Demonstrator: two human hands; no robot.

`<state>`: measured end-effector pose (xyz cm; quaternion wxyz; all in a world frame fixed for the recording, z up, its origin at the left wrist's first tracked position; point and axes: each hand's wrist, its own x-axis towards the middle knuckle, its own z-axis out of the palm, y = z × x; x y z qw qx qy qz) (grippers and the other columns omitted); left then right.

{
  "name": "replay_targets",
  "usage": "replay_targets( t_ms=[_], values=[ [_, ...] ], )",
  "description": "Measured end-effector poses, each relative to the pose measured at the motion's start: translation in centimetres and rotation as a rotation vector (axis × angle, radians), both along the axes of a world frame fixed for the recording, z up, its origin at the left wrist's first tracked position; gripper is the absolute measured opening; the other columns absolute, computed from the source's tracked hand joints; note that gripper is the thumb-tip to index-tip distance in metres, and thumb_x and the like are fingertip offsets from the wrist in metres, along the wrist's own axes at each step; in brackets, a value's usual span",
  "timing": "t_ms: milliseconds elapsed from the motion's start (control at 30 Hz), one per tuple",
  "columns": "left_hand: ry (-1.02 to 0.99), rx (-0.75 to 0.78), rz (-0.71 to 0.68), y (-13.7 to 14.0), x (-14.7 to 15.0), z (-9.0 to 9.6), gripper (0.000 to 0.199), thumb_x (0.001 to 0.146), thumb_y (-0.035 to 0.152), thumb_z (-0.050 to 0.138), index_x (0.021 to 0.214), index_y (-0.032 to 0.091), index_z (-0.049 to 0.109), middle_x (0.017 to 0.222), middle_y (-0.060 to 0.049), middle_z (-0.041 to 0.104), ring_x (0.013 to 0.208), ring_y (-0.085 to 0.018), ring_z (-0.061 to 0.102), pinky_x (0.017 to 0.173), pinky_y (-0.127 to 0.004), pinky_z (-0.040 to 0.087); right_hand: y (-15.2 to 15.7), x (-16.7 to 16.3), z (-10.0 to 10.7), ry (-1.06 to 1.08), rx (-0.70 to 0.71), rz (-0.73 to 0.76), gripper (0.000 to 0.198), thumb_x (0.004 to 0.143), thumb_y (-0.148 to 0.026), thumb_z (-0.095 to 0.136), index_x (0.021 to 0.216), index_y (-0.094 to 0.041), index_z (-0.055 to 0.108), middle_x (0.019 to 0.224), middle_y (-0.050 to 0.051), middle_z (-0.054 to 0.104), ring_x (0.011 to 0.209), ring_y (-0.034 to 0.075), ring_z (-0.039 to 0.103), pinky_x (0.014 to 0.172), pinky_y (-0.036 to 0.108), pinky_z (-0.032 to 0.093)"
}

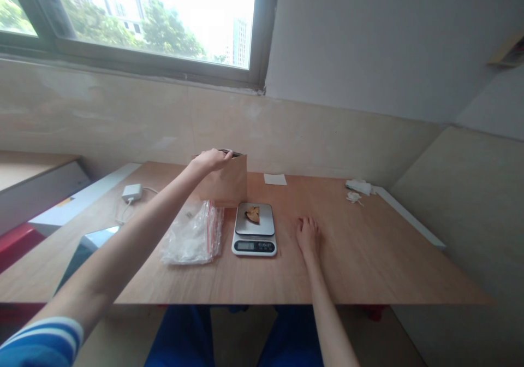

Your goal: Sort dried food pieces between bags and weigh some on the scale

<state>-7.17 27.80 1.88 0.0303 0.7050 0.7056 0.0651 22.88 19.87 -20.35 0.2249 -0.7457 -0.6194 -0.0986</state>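
Wooden counter (368, 258) under window. Left hand (213, 159) fingers pinch the top rim of upright brown paper bag (229, 184) behind scale (254, 229); light, crumples easily. Right hand (308, 235) flat, open.

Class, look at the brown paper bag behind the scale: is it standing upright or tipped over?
Upright. The brown paper bag stands on the table, with the left hand at its top edge.

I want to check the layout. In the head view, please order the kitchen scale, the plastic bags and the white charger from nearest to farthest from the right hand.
1. Kitchen scale, just left of the right hand.
2. Plastic bags, left of the scale.
3. White charger, far left, toward the wall.
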Motion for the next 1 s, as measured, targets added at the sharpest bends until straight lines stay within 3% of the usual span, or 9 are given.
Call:
replay_targets(
  t_ms=[300,500,733,1000],
  values=[
    [-0.011,0.025,-0.122,1.3,-1.3,-1.1,0.06,0.084,0.057,0.019,0.116,0.024,0.058,0.117,-0.009,0.062,0.104,-0.027,0.058,0.086,-0.035,0.042,-0.1,-0.1,0.0,-0.004,0.009,-0.004,0.029,0.087,-0.013,0.033,0.095,-0.012,0.062,0.097,0.013,0.063,0.09,0.021,0.055,0.076,0.03,0.033],
    [0.024,0.103,-0.142,0.8,-0.9,-1.1,0.046,0.086,0.045,0.027,0.114,0.027,0.059,0.116,-0.009,0.063,0.101,-0.03,0.058,0.083,-0.041,0.042,0.0,0.0,-0.1,-0.015,0.022,-0.003,0.03,0.087,-0.014,0.033,0.094,-0.012,0.062,0.096,0.013,0.063,0.088,0.021,0.055,0.075,0.03,0.033],
    [0.002,0.072,-0.094,0.3,-0.5,-0.7,0.048,0.086,0.045,0.024,0.109,0.026,0.062,0.119,-0.008,0.061,0.101,-0.029,0.058,0.082,-0.039,0.043,0.1,0.1,-0.2,0.012,0.035,0.011,0.033,0.087,-0.014,0.031,0.094,-0.012,0.062,0.096,0.013,0.063,0.088,0.021,0.054,0.076,0.03,0.034],
    [0.072,0.106,-0.154,-0.1,-0.7,-0.9,0.044,0.088,0.04,0.025,0.112,0.024,0.059,0.116,-0.009,0.062,0.101,-0.027,0.058,0.082,-0.038,0.043,0.1,0.1,-0.2,0.001,0.018,0.01,0.031,0.087,-0.014,0.032,0.094,-0.011,0.062,0.096,0.014,0.063,0.089,0.021,0.054,0.077,0.03,0.033]
  ],
)
